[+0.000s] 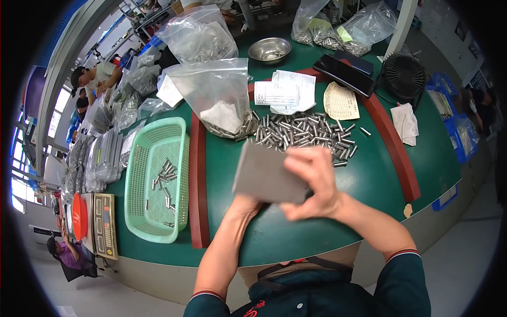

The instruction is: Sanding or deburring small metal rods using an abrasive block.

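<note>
A flat dark grey rectangular slab (266, 174), slightly blurred, is held above the green table in front of me. My right hand (319, 182) grips its right side, fingers at the upper edge and thumb low down. Under the slab's lower edge goes my left hand (250, 203), its fingers hidden. Just beyond lies a heap of short metal pins (296, 129), with a few strays on its right side. To the left, a mint-green perforated plastic basket (183, 201) has several more pins on its bottom.
Dark red bars (198, 185) edge the work area, another bar (396, 153) on the right. Behind the heap are an open clear bag (211, 87), paper slips (285, 92), a steel bowl (270, 50), a black phone (344, 75) and a fan (403, 76). A scale (104, 224) stands far left.
</note>
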`<state>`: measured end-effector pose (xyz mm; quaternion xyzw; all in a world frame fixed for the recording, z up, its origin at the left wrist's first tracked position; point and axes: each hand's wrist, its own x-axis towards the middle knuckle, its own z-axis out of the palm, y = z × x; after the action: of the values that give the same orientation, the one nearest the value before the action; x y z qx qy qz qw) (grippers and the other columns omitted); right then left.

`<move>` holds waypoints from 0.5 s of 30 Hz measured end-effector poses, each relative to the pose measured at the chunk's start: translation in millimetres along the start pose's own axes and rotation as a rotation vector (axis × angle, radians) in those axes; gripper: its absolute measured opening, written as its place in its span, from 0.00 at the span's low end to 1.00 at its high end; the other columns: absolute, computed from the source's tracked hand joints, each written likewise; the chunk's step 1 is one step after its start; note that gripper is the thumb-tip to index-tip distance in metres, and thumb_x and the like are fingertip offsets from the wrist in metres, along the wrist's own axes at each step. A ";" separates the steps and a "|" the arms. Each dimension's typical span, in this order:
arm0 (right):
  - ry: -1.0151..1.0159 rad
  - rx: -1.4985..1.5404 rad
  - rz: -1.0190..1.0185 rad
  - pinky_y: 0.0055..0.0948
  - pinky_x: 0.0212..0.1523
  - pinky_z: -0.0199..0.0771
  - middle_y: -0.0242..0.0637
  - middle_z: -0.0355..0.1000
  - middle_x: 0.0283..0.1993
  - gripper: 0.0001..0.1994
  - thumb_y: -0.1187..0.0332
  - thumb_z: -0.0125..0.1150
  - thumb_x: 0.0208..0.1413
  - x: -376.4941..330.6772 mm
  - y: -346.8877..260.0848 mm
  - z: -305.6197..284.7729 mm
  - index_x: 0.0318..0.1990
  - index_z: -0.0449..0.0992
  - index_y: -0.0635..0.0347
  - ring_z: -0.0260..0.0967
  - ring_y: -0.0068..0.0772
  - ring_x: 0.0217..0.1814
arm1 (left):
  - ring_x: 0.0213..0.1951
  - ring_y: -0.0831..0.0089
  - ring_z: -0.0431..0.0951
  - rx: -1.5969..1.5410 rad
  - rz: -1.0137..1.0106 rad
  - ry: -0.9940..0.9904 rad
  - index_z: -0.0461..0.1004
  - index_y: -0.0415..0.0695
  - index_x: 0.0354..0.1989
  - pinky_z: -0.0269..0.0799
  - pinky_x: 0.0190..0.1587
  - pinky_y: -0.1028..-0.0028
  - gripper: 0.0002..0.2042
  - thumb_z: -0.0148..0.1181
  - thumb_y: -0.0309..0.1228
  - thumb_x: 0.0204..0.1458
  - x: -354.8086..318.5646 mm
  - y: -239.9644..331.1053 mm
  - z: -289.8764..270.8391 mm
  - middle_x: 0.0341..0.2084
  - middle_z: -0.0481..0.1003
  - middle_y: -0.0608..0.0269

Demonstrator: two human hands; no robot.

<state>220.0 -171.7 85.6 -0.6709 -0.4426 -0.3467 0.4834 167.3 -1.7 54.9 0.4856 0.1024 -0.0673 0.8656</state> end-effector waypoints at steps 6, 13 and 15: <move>0.144 -0.191 0.201 0.38 0.47 0.62 0.41 0.68 0.47 0.35 0.67 0.67 0.28 2.5 10.0 -1.2 0.53 0.68 0.61 0.65 0.41 0.46 | 0.26 0.81 0.65 0.081 0.202 -0.284 0.72 0.41 0.34 0.61 0.31 0.81 0.07 0.51 0.31 0.61 2.4 1.8 -3.6 0.26 0.71 0.65; 0.105 -0.319 0.427 0.39 0.50 0.61 0.42 0.67 0.46 0.35 0.66 0.67 0.29 -0.8 19.8 -6.2 0.53 0.67 0.62 0.64 0.41 0.48 | 0.25 0.82 0.62 0.095 0.272 -0.272 0.70 0.39 0.31 0.59 0.29 0.81 0.09 0.51 0.31 0.61 6.7 -3.0 -10.4 0.23 0.68 0.67; 0.143 -0.281 0.302 0.39 0.50 0.62 0.42 0.67 0.47 0.35 0.65 0.67 0.29 -3.0 20.8 -7.7 0.53 0.68 0.63 0.65 0.43 0.48 | 0.25 0.82 0.62 0.031 0.173 -0.198 0.70 0.38 0.31 0.59 0.29 0.82 0.09 0.50 0.30 0.62 5.8 -6.2 -12.0 0.23 0.68 0.67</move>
<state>237.9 -182.7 78.1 -0.7642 -0.2486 -0.3754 0.4618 170.2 5.2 42.3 0.4971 -0.0269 -0.0414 0.8663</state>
